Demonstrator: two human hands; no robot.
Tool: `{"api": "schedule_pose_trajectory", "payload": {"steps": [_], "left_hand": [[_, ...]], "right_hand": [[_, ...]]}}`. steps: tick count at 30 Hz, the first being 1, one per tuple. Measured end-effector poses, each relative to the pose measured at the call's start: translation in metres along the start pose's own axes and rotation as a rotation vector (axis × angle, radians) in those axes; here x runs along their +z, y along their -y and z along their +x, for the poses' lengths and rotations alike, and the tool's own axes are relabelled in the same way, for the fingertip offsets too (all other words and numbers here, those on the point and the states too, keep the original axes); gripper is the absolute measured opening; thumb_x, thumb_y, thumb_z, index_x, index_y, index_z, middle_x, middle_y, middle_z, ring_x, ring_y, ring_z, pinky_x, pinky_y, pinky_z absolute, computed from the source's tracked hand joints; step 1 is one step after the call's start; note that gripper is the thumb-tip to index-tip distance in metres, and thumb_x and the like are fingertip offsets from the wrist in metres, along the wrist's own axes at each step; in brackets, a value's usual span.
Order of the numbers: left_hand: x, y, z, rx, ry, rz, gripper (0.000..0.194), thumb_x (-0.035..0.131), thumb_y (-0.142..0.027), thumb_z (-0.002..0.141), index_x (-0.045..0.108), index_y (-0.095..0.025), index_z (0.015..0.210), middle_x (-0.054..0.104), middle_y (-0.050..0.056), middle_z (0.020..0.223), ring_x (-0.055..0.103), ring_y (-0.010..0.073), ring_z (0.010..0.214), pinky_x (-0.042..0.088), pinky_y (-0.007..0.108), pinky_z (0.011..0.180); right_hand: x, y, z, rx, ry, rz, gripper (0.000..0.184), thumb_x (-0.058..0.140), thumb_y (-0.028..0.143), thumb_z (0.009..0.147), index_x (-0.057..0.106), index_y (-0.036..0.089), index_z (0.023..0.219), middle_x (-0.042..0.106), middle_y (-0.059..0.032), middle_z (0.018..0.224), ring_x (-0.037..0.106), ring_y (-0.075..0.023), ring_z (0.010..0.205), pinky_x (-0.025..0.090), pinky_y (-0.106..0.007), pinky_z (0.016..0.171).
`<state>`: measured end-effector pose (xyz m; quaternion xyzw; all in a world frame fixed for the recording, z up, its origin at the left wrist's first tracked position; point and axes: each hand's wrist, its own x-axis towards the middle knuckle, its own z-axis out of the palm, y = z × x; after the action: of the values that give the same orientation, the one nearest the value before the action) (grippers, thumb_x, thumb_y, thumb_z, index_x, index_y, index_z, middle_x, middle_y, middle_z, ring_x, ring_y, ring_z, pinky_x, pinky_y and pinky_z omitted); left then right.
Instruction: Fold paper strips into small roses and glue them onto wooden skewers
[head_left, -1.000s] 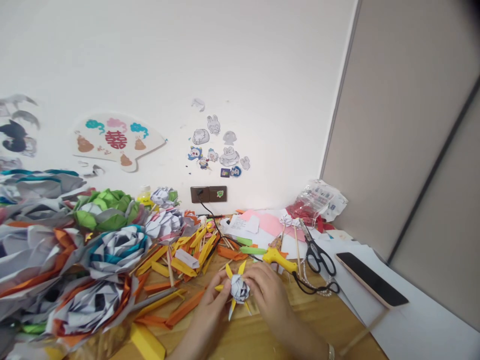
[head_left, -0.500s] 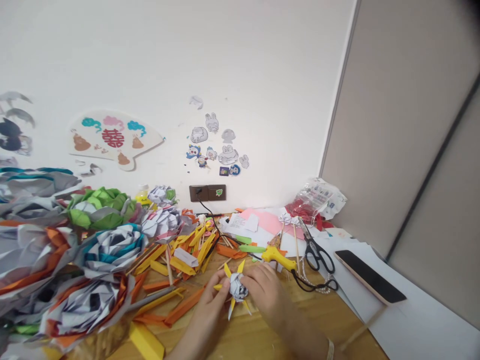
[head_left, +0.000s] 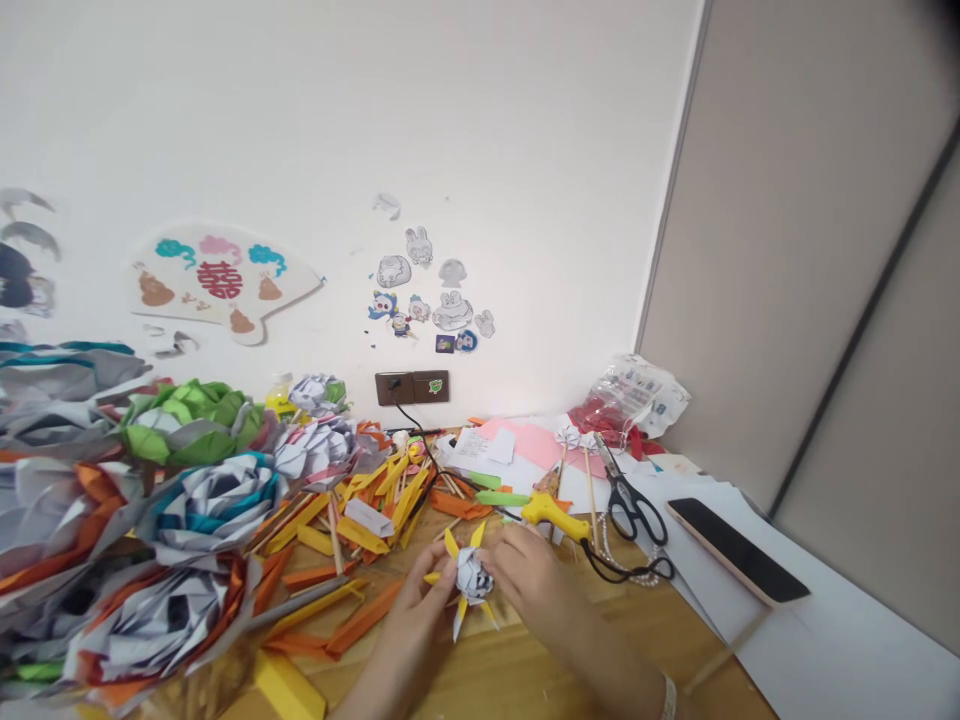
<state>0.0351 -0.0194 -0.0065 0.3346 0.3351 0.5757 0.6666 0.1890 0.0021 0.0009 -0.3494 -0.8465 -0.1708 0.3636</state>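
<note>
A small paper flower (head_left: pixel 472 577) with a folded white centre and pointed yellow petals is held above the wooden table. My left hand (head_left: pixel 424 600) pinches it from the left, thumb against the white centre. From the right, my right hand (head_left: pixel 532 580) has its fingers closed at the flower's upper right edge, touching it; part of the petals there is hidden behind the fingers. Just beyond my right hand lies a yellow glue gun (head_left: pixel 555 514) with a black cord. Orange and yellow folded paper strips (head_left: pixel 365 612) are scattered left of my left hand.
Large paper flowers (head_left: pixel 214 500) pile up at the left. Black-handled scissors (head_left: pixel 636 508) and a phone (head_left: pixel 739 550) lie at the right, the phone on white paper sheets (head_left: pixel 840 640). A plastic bag (head_left: pixel 637 395) stands by the wall. A cord runs from the wall socket (head_left: pixel 412 387).
The view has shifted slightly, so everything sits a little further left. Both hands keep their hold on the paper flower, with the right fingers moved only slightly.
</note>
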Motion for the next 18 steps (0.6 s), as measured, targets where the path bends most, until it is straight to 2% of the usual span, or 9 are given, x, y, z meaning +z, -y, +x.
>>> {"api": "schedule_pose_trajectory", "payload": {"steps": [5,10,18], "left_hand": [[-0.002,0.001,0.002,0.034,-0.011,0.023,0.034,0.074,-0.036,0.063,0.061,-0.020,0.090,0.069,0.003,0.080,0.062,0.0162,0.074,0.045,0.024,0.069],[-0.001,0.001,0.002,0.032,-0.004,0.003,0.032,0.074,-0.035,0.064,0.061,-0.020,0.089,0.066,0.000,0.071,0.057,0.0120,0.066,0.044,0.021,0.065],[0.002,-0.002,-0.001,0.069,0.069,0.024,0.027,0.075,-0.035,0.063,0.064,-0.021,0.084,0.061,-0.002,0.067,0.054,0.0104,0.065,0.041,0.018,0.062]], "right_hand": [[-0.001,0.005,0.000,0.052,-0.080,0.151,0.029,0.035,0.019,0.093,0.053,0.018,0.071,0.055,-0.0032,0.071,0.051,-0.0160,0.069,0.040,-0.028,0.064],[-0.001,0.008,0.000,0.088,-0.096,0.241,0.030,0.028,0.021,0.094,0.055,0.017,0.081,0.059,-0.0051,0.072,0.052,-0.0179,0.070,0.041,-0.029,0.063],[-0.003,0.013,0.000,0.308,0.015,0.311,0.019,0.039,0.016,0.088,0.052,0.018,0.075,0.061,-0.0031,0.071,0.056,-0.0167,0.067,0.040,-0.025,0.060]]}}
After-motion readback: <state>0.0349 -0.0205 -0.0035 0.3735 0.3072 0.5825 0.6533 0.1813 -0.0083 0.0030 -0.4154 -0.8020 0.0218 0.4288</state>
